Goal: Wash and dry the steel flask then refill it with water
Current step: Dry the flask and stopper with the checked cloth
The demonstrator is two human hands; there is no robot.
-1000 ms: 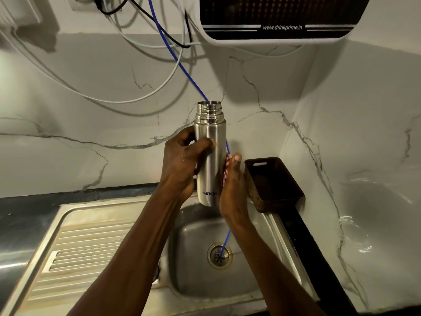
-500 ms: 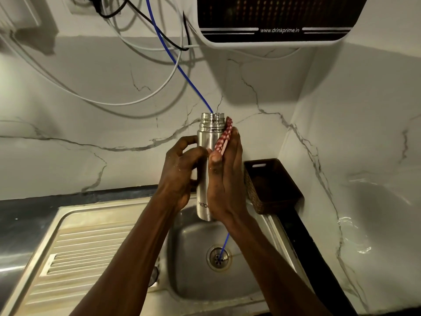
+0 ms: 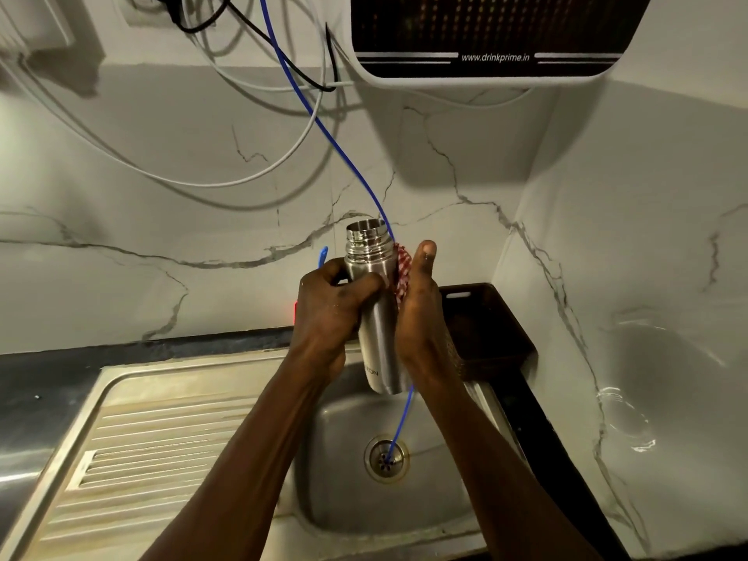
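1. Flask [image 3: 374,309] is up in the air over the sink [image 3: 425,491] basin, mouth open with no cap on. Its long axis runs nearly upright, neck tipped a bit toward the left, base hanging just above the basin.

2. Left hand [image 3: 330,313] is wrapped round the upper body, fingers curled across the front, so that's the hand doing the holding.

3. Right hand [image 3: 421,313] sits flat against the flask's right side, thumb pointing up, pressing a red-checked cloth [image 3: 402,273] onto the steel. Can't really tell how its far fingers lie since the flask hides them, but it looks like pressing, not gripping.

4. So I'd say we're in the drying bit, refill not started. The cloth only covers the right flank near the shoulder; the base and left side look like they'd need a turn of the flask or a slide down its length.

5. Room to move: a blue tube [image 3: 344,155] runs down behind the flask into the drain and passes right by the neck, easy to snag. A brown basket [image 3: 498,330] sits just right of the right hand. The purifier [image 3: 485,38] hangs well above, with open space between.
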